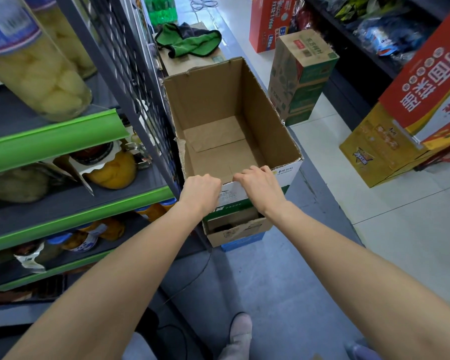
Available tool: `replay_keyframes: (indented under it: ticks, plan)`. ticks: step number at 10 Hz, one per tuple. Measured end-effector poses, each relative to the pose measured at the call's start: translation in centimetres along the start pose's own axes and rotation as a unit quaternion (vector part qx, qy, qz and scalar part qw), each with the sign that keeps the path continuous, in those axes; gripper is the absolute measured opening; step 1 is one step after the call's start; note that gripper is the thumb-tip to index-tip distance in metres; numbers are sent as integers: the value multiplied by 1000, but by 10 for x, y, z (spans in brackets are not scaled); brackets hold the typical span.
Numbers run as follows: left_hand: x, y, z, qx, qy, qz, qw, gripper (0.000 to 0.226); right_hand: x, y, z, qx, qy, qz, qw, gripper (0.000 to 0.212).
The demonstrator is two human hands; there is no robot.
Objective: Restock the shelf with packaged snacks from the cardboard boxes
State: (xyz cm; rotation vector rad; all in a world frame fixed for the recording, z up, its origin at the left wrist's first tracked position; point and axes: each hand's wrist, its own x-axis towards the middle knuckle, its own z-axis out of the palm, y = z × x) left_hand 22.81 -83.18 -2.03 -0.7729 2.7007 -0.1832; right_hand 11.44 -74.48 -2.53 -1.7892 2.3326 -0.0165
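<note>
1. The empty cardboard box (226,131), just right of the shelf (63,136), is gripped at its near rim by the left hand (202,189) and right hand (260,184), fingers curled over.
2. If pulled hard, the torn rim could rip, or the smaller box (234,229) beneath could be dragged over.

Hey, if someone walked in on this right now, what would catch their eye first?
Probably the open, empty box dead centre, with the left hand and right hand both in a grip on its near rim. Next, the green-edged shelf of fruit jars at left, and the green cloth lying on a carton behind the box.
</note>
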Motion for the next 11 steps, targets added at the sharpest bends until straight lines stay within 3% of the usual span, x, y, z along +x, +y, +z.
replay_keyframes:
  ticks: [2, 3, 5, 9, 11]
  plan:
    - [0, -7, 18, -25, -77, -14, 997, 21, 9, -11, 9, -12, -52, -32, 998, 33]
    - [1, -9, 26, -51, -101, -25, 993, 23, 11, -11, 16, -26, -62, -36, 997, 44]
    - [5, -8, 35, -99, -128, -42, 986, 27, 18, -12, 28, -17, -58, -27, 998, 42]
    - [1, -2, 26, -128, -108, -69, 983, 27, 12, -9, 36, 11, 9, -22, 1000, 33]
    - [0, 16, 1, -175, -18, -70, 982, 23, -6, 5, 22, 43, 57, 21, 997, 36]
